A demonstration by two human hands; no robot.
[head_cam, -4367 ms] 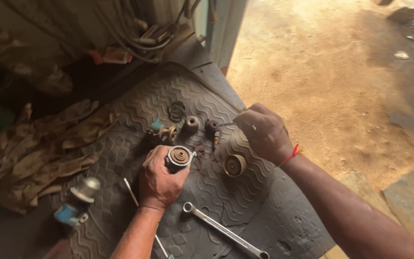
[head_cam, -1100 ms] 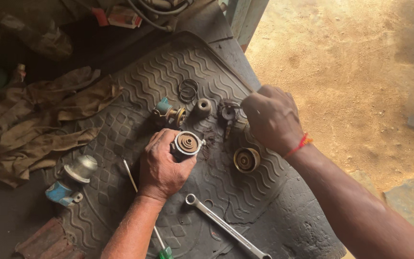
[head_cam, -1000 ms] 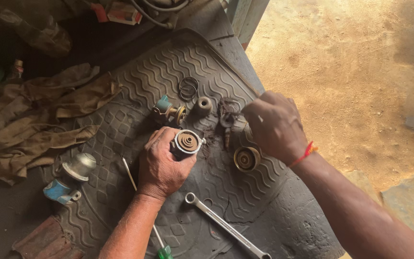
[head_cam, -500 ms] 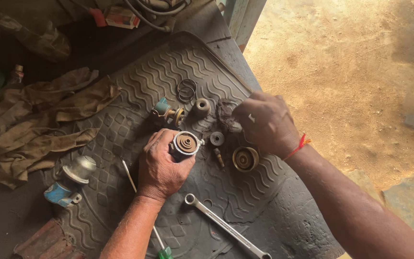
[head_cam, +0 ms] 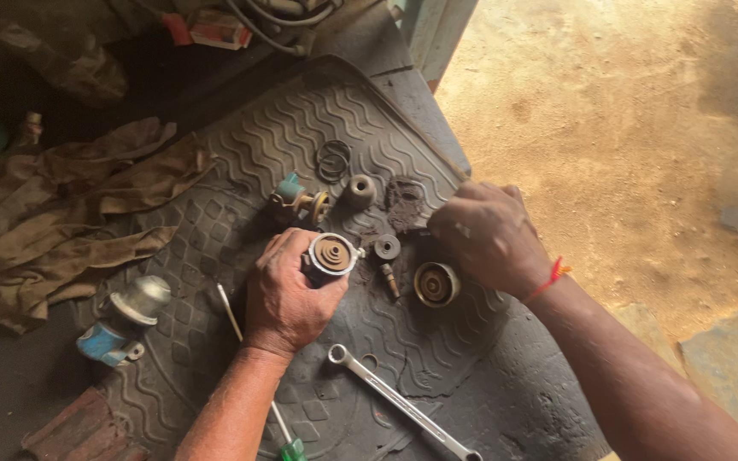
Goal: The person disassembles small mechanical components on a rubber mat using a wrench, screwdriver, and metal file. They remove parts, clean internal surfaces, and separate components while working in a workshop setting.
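A round metal cylinder [head_cam: 331, 254] with a rusty spiral face is gripped in the left hand [head_cam: 288, 294], fingers curled tightly around its body above a ribbed rubber mat [head_cam: 241, 171]. The right hand [head_cam: 487, 235] is closed loosely, knuckles up, at the mat's edge; something small appears to be pinched in its fingertips, though this is hidden from view. Between the hands, a dark washer [head_cam: 387, 248] and a short bolt [head_cam: 390, 280] are laid out, with a brass-coloured cup [head_cam: 436, 284] just below the right hand. A spanner [head_cam: 403, 403] is seen nearer the wearer, and a crumpled rag [head_cam: 70, 213] at far left.
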